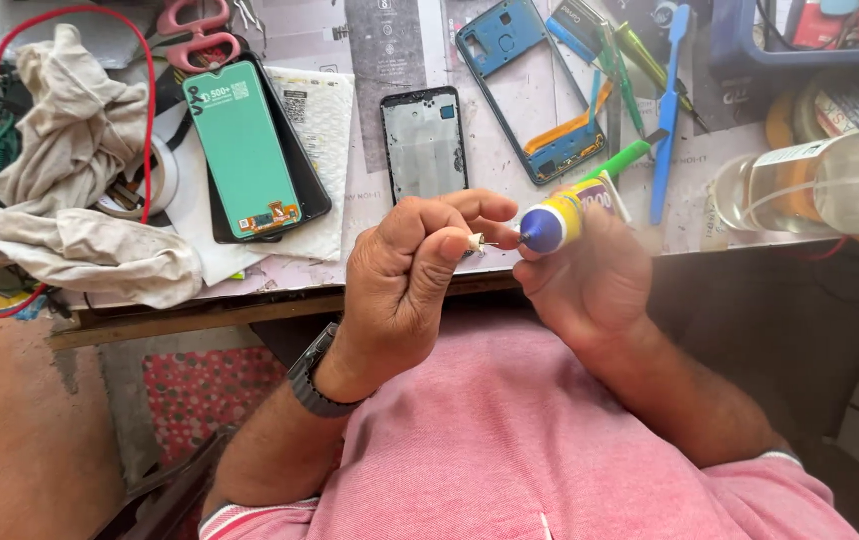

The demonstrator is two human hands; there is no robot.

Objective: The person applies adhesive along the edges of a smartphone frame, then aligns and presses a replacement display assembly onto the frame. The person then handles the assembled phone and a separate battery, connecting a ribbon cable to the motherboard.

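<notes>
My left hand [415,275] is closed in a fist in front of my chest, pinching a small white cap with a thin pin [477,242] between thumb and forefinger. My right hand [590,280] grips a small glue tube [562,220] with a blue nozzle end and a yellow body. The pin tip meets the tube's nozzle. Both hands hover just over the near edge of the workbench [250,305].
A phone screen with green protective film [242,150] lies on the bench, beside a black phone frame [425,145] and a blue phone frame [535,90]. A crumpled beige cloth [70,190], pink scissors [195,35], a blue brush [668,110] and a clear bottle [830,185] surround them.
</notes>
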